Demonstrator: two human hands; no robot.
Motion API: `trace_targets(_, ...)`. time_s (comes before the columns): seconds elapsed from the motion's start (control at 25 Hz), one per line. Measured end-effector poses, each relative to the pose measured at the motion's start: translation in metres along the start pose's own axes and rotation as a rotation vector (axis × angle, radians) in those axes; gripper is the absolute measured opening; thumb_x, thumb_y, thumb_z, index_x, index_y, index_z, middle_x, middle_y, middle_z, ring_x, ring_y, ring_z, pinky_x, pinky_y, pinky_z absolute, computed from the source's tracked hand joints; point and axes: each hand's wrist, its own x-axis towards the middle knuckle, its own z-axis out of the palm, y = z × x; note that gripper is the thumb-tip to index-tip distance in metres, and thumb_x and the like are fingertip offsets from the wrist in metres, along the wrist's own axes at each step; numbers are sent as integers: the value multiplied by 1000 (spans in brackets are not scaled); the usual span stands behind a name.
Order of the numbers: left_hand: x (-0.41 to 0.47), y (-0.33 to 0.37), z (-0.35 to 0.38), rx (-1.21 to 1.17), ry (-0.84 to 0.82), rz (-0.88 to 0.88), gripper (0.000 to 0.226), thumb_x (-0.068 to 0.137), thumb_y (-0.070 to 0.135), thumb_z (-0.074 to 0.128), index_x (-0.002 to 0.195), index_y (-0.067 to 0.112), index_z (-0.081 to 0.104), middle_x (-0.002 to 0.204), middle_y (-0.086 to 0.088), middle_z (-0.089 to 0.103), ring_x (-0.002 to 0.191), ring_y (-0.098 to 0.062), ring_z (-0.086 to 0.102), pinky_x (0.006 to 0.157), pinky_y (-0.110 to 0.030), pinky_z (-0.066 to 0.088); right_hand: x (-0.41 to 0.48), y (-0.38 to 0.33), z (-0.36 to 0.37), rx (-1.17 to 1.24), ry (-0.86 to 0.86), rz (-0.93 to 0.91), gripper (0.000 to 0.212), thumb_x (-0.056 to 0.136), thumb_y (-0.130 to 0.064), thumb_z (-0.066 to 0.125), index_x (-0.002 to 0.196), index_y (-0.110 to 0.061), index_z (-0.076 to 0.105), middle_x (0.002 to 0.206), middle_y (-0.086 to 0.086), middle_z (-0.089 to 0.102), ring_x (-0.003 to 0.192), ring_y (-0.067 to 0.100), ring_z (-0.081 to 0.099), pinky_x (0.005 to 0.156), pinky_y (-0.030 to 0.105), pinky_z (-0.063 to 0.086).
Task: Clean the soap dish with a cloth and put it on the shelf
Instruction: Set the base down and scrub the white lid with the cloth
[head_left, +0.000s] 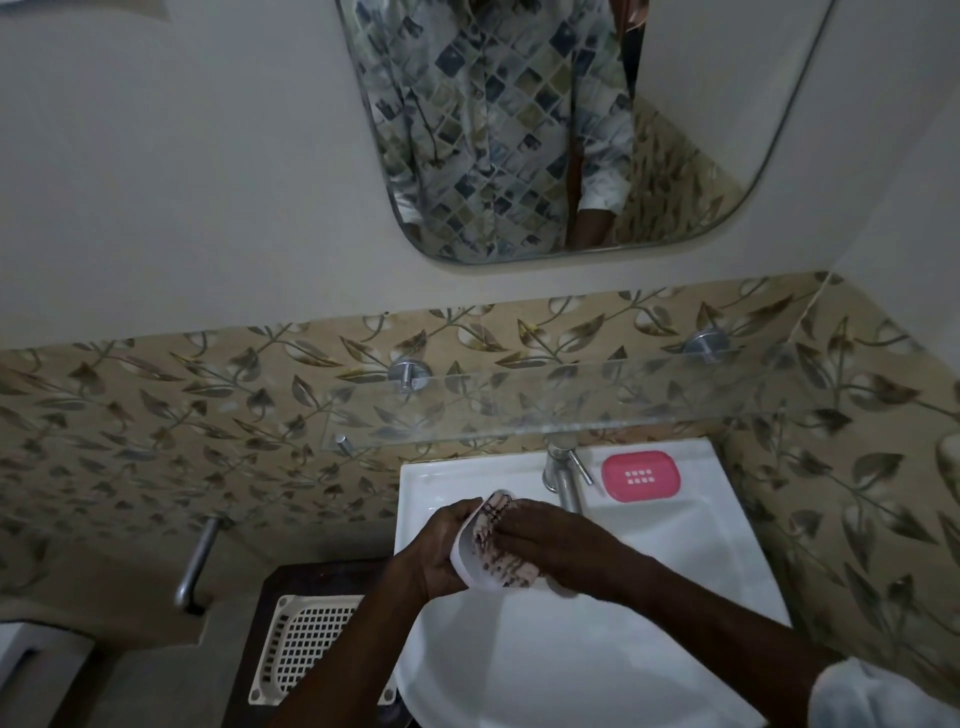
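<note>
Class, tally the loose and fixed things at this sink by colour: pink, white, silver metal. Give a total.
Pink: 1, the soap tray
White: 3, the sink, the soap dish, the basket
Silver metal: 2, the tap, the wall bar
Total: 6

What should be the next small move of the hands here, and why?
Probably keep rubbing with the right hand, which presses the cloth into the white soap dish held tilted by the left hand over the sink. The wiping looks unfinished, and the glass shelf waits above.
</note>
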Motion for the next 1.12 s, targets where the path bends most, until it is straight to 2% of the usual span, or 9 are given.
trace_targets(0.12, -5, 8, 5, 41, 15, 4, 33, 91, 28, 50, 99, -3, 58, 96, -19, 56, 88, -32, 56, 87, -41, 44, -5, -35, 30, 91, 37, 122, 48, 75, -2, 60, 122, -13, 61, 123, 7, 63, 113, 25, 56, 99, 39, 49)
trace_targets(0.28, -10, 2, 6, 129, 44, -15, 38, 93, 30, 45, 102, -2, 63, 96, -20, 65, 87, -33, 64, 83, -40, 51, -4, -3, 2, 42, -108, -12, 39, 83, -3, 54, 119, -14, 66, 124, 6, 65, 116, 26, 59, 101, 35, 47)
trace_targets(0.44, 0, -3, 19, 108, 201, 91, 49, 102, 32, 41, 83, 1, 74, 77, -16, 72, 71, -29, 70, 68, -33, 56, -3, -21, 12, 48, -69, 197, 32, 77, -11, 64, 108, -14, 70, 109, 4, 70, 103, 20, 62, 90, 28, 50)
trace_targets(0.6, 10, -24, 22, 10, 337, 294, 48, 98, 41, 47, 76, 9, 74, 92, -8, 73, 63, -28, 69, 56, -28, 55, 21, -41, 9, 861, 5, 915, 23, 75, -18, 59, 93, -15, 74, 95, 4, 76, 90, 19, 71, 80, 38, 57)
trace_targets(0.68, 10, -34, 24, 120, 306, 526, 47, 94, 49, 50, 110, 12, 74, 106, -5, 77, 86, -25, 75, 63, -30, 60, 31, -39, 5, 1381, 239, 1224, 18, 80, -11, 61, 88, -12, 77, 91, 9, 78, 85, 22, 74, 72, 36, 59)
trace_targets(0.8, 8, -40, 18, 430, 138, 953, 70, 92, 60, 49, 151, 25, 35, 141, -2, 59, 126, -21, 59, 94, -33, 55, 45, -30, -9, 1795, 527, 1341, 11, 86, -7, 63, 87, -6, 75, 84, 16, 73, 77, 29, 70, 71, 38, 55)
trace_targets(0.88, 10, -39, 19, 574, 67, 934, 81, 87, 68, 50, 155, 32, 22, 150, 5, 49, 135, -20, 51, 104, -37, 49, 48, -26, -16, 1681, 460, 1236, 14, 83, -9, 71, 95, -4, 73, 92, 18, 72, 86, 33, 69, 79, 44, 54)
trace_targets(1.0, 2, -38, 15, 630, 32, 780, 63, 92, 61, 45, 150, 50, 21, 148, 29, 42, 139, -4, 42, 103, -18, 44, 36, -19, -17, 1229, 288, 1101, 29, 73, -8, 80, 100, -8, 72, 101, 17, 75, 94, 33, 71, 84, 46, 58)
trace_targets(1.12, -2, -11, 9, 239, 129, 407, 62, 94, 52, 48, 147, 19, 46, 140, -11, 59, 127, -30, 57, 98, -40, 52, 16, -8, -20, 453, 135, 584, 32, 70, -6, 82, 100, -8, 72, 98, 10, 75, 90, 25, 71, 77, 40, 60)
